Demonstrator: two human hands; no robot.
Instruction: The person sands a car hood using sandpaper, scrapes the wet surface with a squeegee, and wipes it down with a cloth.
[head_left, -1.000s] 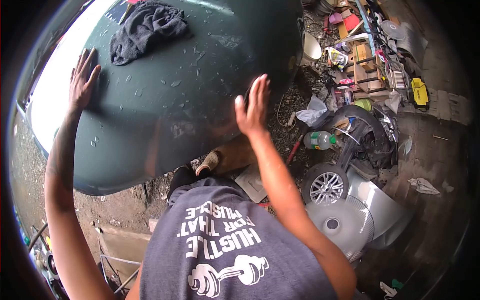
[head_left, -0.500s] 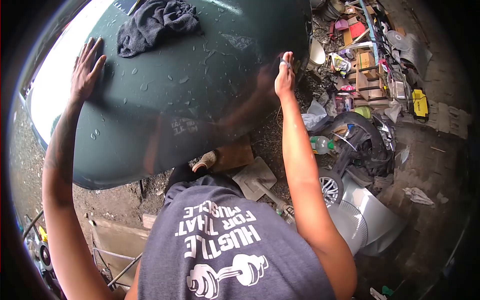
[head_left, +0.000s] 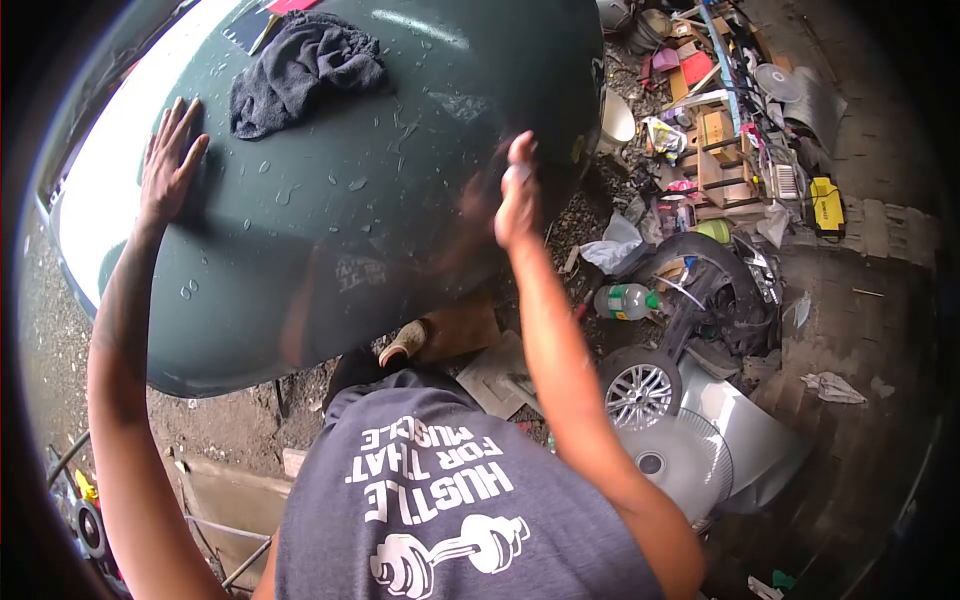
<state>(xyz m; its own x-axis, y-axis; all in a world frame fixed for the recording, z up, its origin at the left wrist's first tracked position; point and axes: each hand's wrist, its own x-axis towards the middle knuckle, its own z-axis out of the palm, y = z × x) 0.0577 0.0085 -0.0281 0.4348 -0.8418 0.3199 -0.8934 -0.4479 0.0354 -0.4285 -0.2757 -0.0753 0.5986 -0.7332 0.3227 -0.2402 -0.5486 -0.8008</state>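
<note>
A rough workshop for car bodies, seemingly: a glossy dark-green curved panel (head_left: 390,225) is glistening with water — and a silver-spoked, black-tyred wheel (head_left: 641,392) is sitting beside a smooth silver sheet (head_left: 752,435) (multicoloured mixed clutter (head_left: 715,130) is crowding nearby).

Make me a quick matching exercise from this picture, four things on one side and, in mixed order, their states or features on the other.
Things:
1. Left hand
2. Cloth
3. Bottle
4. Wheel

States or features:
A. Has silver spokes
B. Lies crumpled on the dark green panel
C. Has a green cap
D. Rests flat with its fingers spread

Right pairs: 1-D, 2-B, 3-C, 4-A.
</note>
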